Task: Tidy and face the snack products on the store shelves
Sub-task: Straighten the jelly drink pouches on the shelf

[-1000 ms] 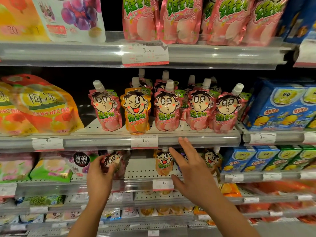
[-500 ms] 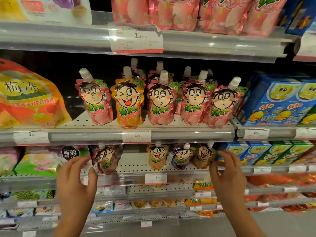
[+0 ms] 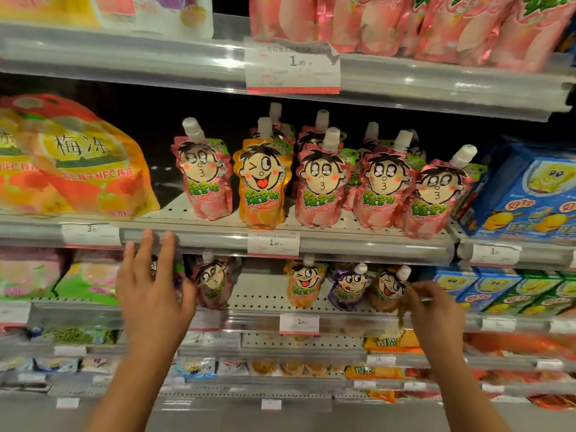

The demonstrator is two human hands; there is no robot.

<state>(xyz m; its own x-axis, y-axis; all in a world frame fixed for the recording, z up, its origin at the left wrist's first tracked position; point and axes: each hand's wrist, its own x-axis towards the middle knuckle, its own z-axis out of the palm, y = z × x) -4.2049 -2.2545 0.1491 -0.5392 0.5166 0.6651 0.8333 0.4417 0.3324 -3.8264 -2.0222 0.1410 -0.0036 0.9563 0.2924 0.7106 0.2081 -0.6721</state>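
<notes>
On the lower shelf (image 3: 265,302) stand small spouted jelly pouches with cartoon faces: a pink one (image 3: 213,282), an orange one (image 3: 304,285), a purple one (image 3: 349,288) and a brown one (image 3: 388,288). My right hand (image 3: 436,310) has its fingers curled at the brown pouch's right edge and pinches it. My left hand (image 3: 149,285) is raised with straight fingers just left of the pink pouch, its fingertips over the middle shelf's rail (image 3: 202,236), holding nothing. Above, a row of larger pink pouches (image 3: 322,185) and one orange pouch (image 3: 261,182) faces forward.
Big orange jelly bags (image 3: 78,163) fill the middle shelf's left side and blue boxes (image 3: 530,194) its right. Pink bags (image 3: 436,23) hang over the top shelf. Green and pink bags (image 3: 84,282) sit left of my left hand, small blue and green cartons (image 3: 498,288) to the right.
My left hand has let go of the pink pouch and risen with fingers spread. My right hand moved right from the orange pouch to the brown pouch and curled at its edge.
</notes>
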